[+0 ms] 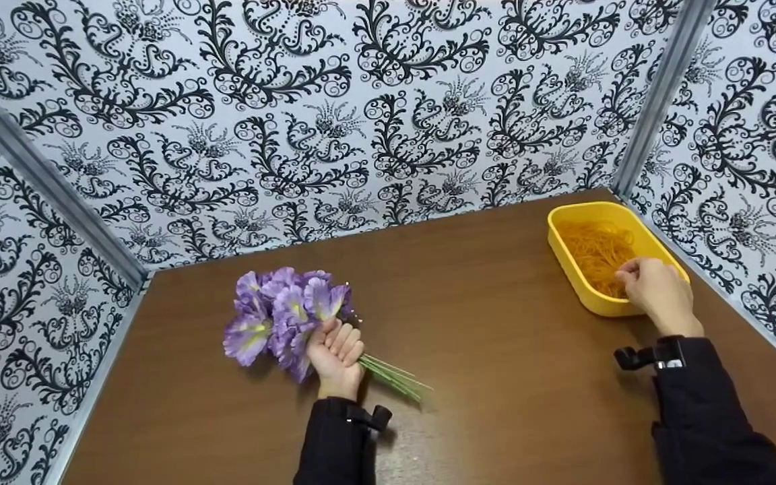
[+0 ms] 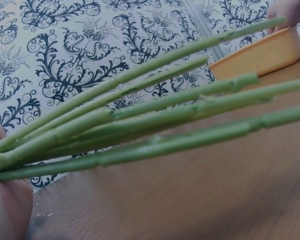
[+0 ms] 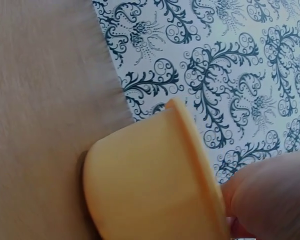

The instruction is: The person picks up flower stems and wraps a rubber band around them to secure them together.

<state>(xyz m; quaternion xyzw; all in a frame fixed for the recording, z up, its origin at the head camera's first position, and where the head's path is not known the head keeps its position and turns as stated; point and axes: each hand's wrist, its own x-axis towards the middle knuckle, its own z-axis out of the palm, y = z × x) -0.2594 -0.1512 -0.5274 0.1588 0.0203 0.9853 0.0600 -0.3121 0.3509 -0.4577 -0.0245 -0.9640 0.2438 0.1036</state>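
A bunch of purple artificial flowers (image 1: 287, 303) with yellow-centred petals lies at a slant above the left of the table. My left hand (image 1: 335, 350) grips its green stems (image 1: 395, 377) just below the blooms, fingers curled round them. The stem ends stick out toward the right, and in the left wrist view the green stems (image 2: 155, 115) fan out past the hand. My right hand (image 1: 661, 289) reaches over the near edge of a yellow tub (image 1: 607, 306), fingertips drawn together at the orange rubber bands (image 1: 593, 252) inside. Whether a band is pinched cannot be made out.
The brown wooden table (image 1: 482, 337) is bordered by patterned black-and-white panels (image 1: 388, 114) with grey metal posts (image 1: 657, 94) at the corners. The tub stands in the far right corner, close to the right panel.
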